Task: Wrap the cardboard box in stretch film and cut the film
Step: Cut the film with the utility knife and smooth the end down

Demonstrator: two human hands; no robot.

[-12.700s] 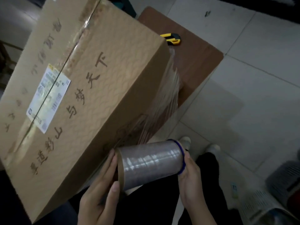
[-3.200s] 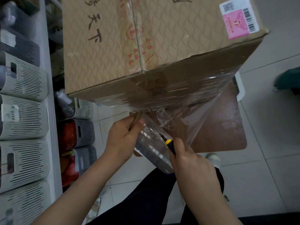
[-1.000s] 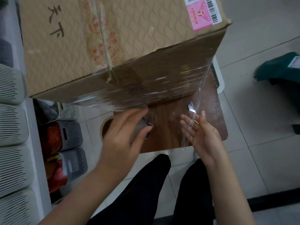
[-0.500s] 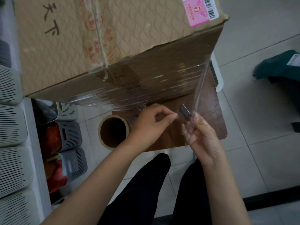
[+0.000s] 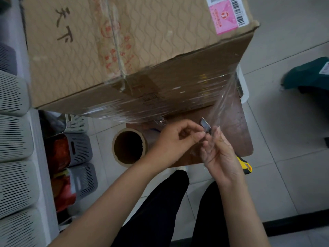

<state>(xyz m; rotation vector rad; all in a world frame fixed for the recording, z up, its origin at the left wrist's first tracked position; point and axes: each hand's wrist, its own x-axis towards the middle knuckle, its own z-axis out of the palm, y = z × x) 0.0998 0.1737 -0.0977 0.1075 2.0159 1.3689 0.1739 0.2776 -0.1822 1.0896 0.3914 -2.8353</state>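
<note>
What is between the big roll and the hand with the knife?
In the head view, the left hand lies between the film roll and the right hand, which holds the utility knife. The left fingertips are pinched right by its blade.

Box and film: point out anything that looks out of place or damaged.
A loose flap of film hangs off the box's right corner instead of lying flat. The right hand holds a knife whose bare blade points up, with the left hand's fingertips right at it.
</note>
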